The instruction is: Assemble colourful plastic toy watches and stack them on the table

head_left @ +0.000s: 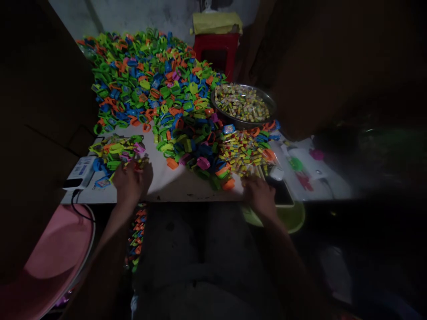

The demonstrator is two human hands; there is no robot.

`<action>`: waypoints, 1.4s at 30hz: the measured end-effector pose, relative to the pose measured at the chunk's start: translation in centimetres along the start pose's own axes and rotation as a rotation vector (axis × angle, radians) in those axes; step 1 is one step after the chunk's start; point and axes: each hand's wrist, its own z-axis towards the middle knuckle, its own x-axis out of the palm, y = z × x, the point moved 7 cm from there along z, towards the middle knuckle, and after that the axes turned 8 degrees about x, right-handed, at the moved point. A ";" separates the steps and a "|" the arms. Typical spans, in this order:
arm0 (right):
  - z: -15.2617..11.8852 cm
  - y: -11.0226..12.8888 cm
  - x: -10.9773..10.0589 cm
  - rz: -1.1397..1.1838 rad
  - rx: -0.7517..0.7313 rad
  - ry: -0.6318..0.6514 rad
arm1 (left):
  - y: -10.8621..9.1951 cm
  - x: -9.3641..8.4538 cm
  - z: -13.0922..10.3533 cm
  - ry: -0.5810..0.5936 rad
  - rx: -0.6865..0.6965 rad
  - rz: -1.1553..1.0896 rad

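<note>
My left hand [128, 181] is at the front of a small pile of toy watches [116, 149] in green, orange, blue and pink. Its fingers are curled, and small red and yellow pieces [137, 165] show by the fingertips; what they grip is unclear in the dim light. My right hand [260, 193] is at the table's front edge, fingers bent together against the near side of a heap of small yellow wrapped rolls [242, 151], perhaps sweets. Anything in its fingertips is too small to tell.
A large heap of plastic toy watches [150, 84] covers the table's back left. Beside it stands a metal bowl [273, 109] of small rolls. A white box-like device [80, 172] with a cable lies left, a dark tablet-like panel [282, 193] right. A pink basin [63, 244] is below left; a red stool [216, 44] stands behind.
</note>
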 end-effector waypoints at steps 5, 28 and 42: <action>-1.0 1.3 0.4 0.127 -0.077 -0.061 | -4.7 5.2 2.6 0.110 0.070 -0.119; -8.8 13.0 -0.8 0.951 -0.222 0.347 | -11.5 5.1 -7.7 0.418 -0.065 -0.903; -10.8 9.9 -2.8 1.082 -0.007 0.284 | -13.4 3.1 -10.7 0.327 -0.319 -1.233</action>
